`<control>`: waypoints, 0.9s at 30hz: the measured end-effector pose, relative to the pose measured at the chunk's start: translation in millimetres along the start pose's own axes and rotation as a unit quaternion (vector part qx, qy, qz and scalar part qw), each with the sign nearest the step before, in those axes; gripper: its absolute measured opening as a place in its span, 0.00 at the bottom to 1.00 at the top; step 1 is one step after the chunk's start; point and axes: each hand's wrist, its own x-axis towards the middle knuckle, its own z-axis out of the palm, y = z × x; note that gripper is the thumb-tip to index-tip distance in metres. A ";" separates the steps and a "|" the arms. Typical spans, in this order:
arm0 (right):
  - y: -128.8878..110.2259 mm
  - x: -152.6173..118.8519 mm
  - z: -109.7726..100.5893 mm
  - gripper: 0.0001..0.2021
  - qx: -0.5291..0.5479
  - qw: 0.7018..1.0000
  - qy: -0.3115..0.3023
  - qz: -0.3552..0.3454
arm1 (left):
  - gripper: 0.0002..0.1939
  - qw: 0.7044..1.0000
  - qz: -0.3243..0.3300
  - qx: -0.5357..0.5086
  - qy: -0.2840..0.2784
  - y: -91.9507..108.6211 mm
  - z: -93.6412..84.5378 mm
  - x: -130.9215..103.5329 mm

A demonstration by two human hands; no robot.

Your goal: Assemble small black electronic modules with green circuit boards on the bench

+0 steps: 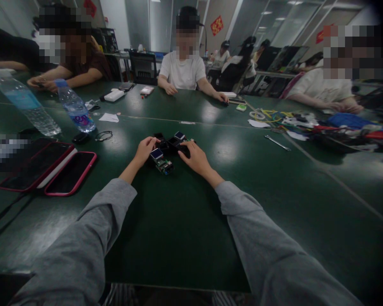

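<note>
Small electronic parts lie together on the green table (178, 221), between my two hands. My left hand (144, 151) is at their left side, its fingers bent and close together at a black piece (161, 140); what they grip is too small to tell. Nearest to me is a green circuit board (165, 165) with a small screen (156, 154) at its upper left end. My right hand (194, 158) rests with thumb and fingers around a black case (184, 149) on the right. Behind that case shows a second small screen (179, 135).
Two bottles (78, 108) (28, 104), a red-edged phone (70, 174) and a coiled cable (104, 136) are on the left. A wrench (277, 143) and a heap of cables (332, 127) lie on the right. Several people sit around, one opposite (183, 74).
</note>
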 end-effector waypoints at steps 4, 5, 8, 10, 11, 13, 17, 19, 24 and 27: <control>-0.4 -0.1 -0.5 0.16 -0.001 1.000 0.001 0.001 | 0.15 1.000 0.002 0.001 0.001 -2.8 -0.2 0.8; -0.4 -0.1 -0.5 0.16 -0.001 1.000 0.001 0.000 | 0.15 1.000 0.002 0.002 0.001 -3.3 -0.2 1.0; 0.0 0.0 -0.1 0.16 0.000 1.000 0.002 -0.005 | 0.16 1.000 0.001 0.003 0.001 -3.2 0.1 1.3; 0.4 0.1 0.3 0.16 0.000 1.000 0.002 -0.005 | 0.15 1.000 0.000 0.003 0.000 -2.2 0.2 1.3; 0.6 0.1 0.5 0.16 0.000 1.000 0.002 -0.005 | 0.15 1.000 -0.001 0.003 -0.001 -1.6 0.3 1.3; 0.8 0.1 0.6 0.16 0.000 1.000 0.002 -0.002 | 0.15 1.000 -0.003 0.006 -0.001 -0.9 0.5 1.4; 0.9 0.1 0.6 0.16 0.001 1.000 0.001 -0.002 | 0.15 1.000 -0.002 0.003 0.001 -2.1 0.6 2.2; 0.9 0.2 0.6 0.16 0.002 1.000 0.001 -0.003 | 0.15 1.000 -0.004 -0.004 -0.001 -3.4 0.6 2.6; 0.3 0.1 0.0 0.16 0.001 1.000 0.001 -0.005 | 0.14 1.000 -0.007 -0.012 -0.003 -3.7 0.5 2.1; 0.0 0.1 -0.1 0.16 0.003 1.000 -0.004 0.000 | 0.14 1.000 -0.006 -0.012 -0.003 -2.1 0.4 1.4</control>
